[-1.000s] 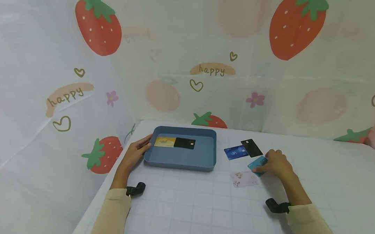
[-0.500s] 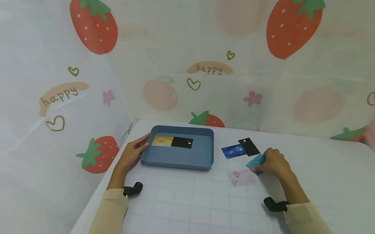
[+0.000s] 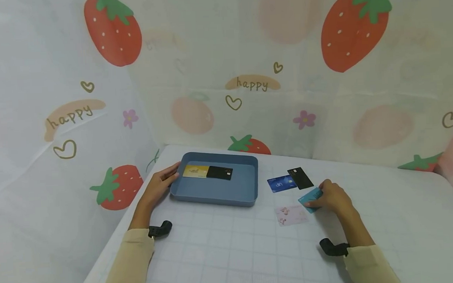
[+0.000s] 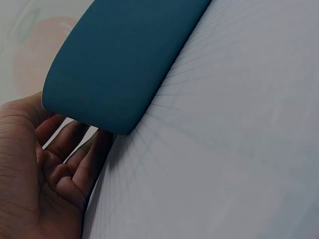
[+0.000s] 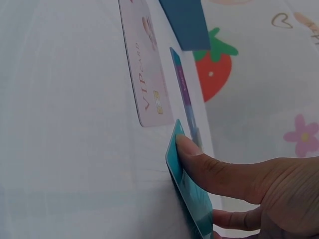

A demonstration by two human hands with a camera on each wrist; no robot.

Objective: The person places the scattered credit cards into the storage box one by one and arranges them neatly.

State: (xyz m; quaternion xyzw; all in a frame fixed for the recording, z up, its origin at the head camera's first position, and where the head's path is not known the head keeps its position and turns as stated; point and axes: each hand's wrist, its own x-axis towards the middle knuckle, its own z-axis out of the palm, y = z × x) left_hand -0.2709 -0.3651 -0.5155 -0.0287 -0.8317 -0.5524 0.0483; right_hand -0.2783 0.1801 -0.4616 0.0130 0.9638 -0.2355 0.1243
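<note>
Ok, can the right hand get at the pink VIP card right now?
Probably not yet: the right hand is pinching the teal card. Otherwise the way looks free; the pink VIP card lies close by, uncovered.

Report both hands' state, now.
Left hand: open, touching the left end of the blue tray.
Right hand: closed, pinching the teal card.

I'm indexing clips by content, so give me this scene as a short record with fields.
left hand: touches left end of blue-grey tray
right hand: pinches teal card
in tray: yellow card, black card
loose on table: blue card, second black card, pink card
</note>
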